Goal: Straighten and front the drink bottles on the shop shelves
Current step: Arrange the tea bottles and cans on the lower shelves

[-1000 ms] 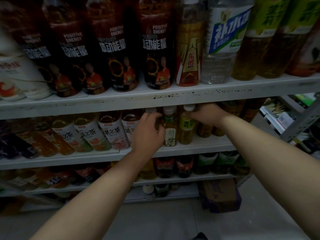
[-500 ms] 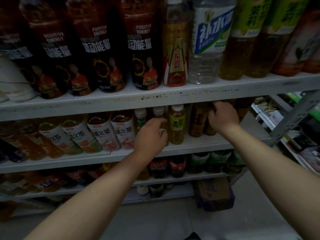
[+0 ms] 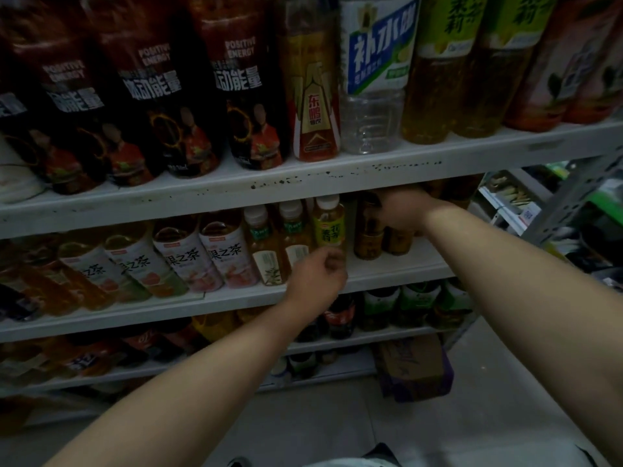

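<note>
Middle shelf (image 3: 397,274): three white-capped bottles (image 3: 293,230); right fingers (image 3: 386,210) grip dark bottle (image 3: 369,239), left fingers (image 3: 332,266) unclear.

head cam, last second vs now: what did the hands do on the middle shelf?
Left hand slid right, from beside the pink-label tea bottles to the base of the yellow-label bottle, so both small green-label bottles now show. Right hand moved from beside the yellow-label bottle to the tops of the dark amber bottles further right; grips unclear. No bottle visibly shifted.
</note>
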{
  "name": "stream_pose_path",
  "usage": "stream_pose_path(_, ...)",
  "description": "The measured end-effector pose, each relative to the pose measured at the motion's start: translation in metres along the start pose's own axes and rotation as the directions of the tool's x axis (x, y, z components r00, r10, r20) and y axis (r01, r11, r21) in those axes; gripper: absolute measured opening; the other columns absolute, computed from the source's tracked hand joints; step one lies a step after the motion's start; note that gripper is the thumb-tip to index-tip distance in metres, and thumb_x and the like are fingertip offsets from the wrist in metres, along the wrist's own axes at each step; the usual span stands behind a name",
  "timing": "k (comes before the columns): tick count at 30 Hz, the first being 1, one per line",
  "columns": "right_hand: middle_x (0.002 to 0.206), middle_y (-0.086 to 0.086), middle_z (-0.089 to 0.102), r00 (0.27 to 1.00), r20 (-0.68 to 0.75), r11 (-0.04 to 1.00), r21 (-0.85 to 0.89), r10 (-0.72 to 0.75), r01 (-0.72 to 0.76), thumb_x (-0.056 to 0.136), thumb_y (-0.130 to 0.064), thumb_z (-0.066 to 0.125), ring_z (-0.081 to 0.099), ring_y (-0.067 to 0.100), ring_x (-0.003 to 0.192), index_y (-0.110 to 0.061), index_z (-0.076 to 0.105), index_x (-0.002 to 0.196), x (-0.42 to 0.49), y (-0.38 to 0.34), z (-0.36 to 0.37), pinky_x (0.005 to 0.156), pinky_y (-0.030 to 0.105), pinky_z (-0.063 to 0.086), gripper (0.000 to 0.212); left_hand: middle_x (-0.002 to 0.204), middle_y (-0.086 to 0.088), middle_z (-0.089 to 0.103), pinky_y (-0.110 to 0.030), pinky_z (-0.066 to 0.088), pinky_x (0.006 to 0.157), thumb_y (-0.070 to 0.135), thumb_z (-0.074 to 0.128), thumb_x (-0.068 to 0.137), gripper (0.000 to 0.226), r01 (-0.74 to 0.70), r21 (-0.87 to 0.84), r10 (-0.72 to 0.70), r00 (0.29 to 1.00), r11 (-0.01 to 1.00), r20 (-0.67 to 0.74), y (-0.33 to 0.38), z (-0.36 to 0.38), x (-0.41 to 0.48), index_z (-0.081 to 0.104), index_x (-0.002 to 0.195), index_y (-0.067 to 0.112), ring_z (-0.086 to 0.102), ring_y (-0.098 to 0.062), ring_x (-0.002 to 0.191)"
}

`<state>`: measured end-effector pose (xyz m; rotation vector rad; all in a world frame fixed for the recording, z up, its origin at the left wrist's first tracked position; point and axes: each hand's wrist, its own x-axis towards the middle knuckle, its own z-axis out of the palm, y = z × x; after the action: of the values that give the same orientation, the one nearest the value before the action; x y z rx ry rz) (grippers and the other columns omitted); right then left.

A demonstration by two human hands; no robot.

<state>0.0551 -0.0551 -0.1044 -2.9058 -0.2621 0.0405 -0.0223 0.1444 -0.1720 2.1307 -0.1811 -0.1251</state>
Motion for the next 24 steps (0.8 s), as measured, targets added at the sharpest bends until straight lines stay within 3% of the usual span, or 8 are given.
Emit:
stream_pose_path(3, 0.153, 0.006, 0.029, 0.997, 0.070, 0.997, -0.064, -0.040, 0.045, 0.092, -0.025, 0.052, 0.032, 0.032, 0.135, -0.031, 0.030, 0.146, 0.002, 0.001, -0.004, 0.110, 0.043, 0.032, 0.058, 0.130, 0.005, 0.055, -0.030, 0.045, 0.098, 0.028, 0.065, 0.085, 0.060, 0.241, -0.139, -0.207, 0.953, 0.960, 0.221, -0.004, 0.029, 0.006, 0.044, 0.140, 0.019, 0.055, -0.014, 0.111)
stream_pose_path(6, 0.154, 0.006, 0.027, 0.993, 0.073, 0.991, -0.099, -0.088, 0.095, 0.090, -0.014, 0.049, 0.031, 0.033, 0.135, -0.035, 0.029, 0.146, 0.000, -0.001, -0.004, 0.109, 0.044, 0.032, 0.063, 0.143, 0.002, 0.040, -0.027, 0.036, 0.103, 0.033, 0.066, 0.087, 0.075, 0.339, -0.218, -0.267, 0.916, 0.915, 0.301, -0.003, 0.056, 0.015, 0.026, 0.149, 0.017, 0.044, -0.018, 0.123)
stream_pose_path(9, 0.153, 0.006, 0.028, 0.991, 0.051, 0.986, -0.100, -0.126, 0.130, 0.088, -0.011, 0.049, 0.034, 0.034, 0.134, -0.038, 0.025, 0.147, -0.001, -0.002, -0.001, 0.106, 0.046, 0.037, 0.069, 0.146, -0.004, 0.039, -0.037, 0.035, 0.110, 0.026, 0.066, 0.087, 0.076, 0.341, -0.304, -0.273, 0.930, 0.889, 0.244, 0.004, 0.079, 0.028, 0.023, 0.149, 0.016, 0.043, -0.025, 0.127)
stream_pose_path(14, 0.150, 0.007, 0.034, 0.989, -0.007, 0.988, -0.052, -0.149, 0.149, 0.088, -0.014, 0.052, 0.036, 0.034, 0.132, -0.032, 0.027, 0.147, -0.002, 0.000, 0.002, 0.107, 0.043, 0.036, 0.066, 0.149, -0.009, 0.032, -0.024, 0.027, 0.106, 0.022, 0.065, 0.087, 0.082, 0.282, -0.223, -0.281, 0.959, 0.933, 0.034, 0.021, 0.102, 0.054, 0.014, 0.150, 0.011, 0.036, -0.026, 0.133)
stream_pose_path(19, 0.147, 0.010, 0.038, 0.993, 0.005, 0.992, -0.045, -0.119, 0.119, 0.089, -0.011, 0.051, 0.039, 0.032, 0.130, -0.025, 0.031, 0.146, -0.003, 0.003, 0.001, 0.107, 0.041, 0.035, 0.062, 0.141, -0.020, 0.043, -0.043, 0.040, 0.105, 0.026, 0.069, 0.082, 0.080, 0.336, -0.271, -0.361, 0.931, 0.902, -0.049, 0.025, 0.111, 0.078, 0.024, 0.144, 0.005, 0.046, -0.034, 0.126)
stream_pose_path(24, 0.148, 0.006, 0.037, 0.995, 0.011, 0.990, -0.097, -0.100, 0.100, 0.091, -0.012, 0.050, 0.037, 0.030, 0.131, -0.029, 0.036, 0.142, -0.002, 0.005, -0.005, 0.106, 0.038, 0.033, 0.056, 0.144, -0.011, 0.039, -0.035, 0.027, 0.108, 0.038, 0.059, 0.089, 0.062, 0.322, -0.035, -0.323, 0.937, 0.946, -0.133, 0.026, 0.114, 0.089, 0.032, 0.140, 0.012, 0.038, -0.029, 0.132)
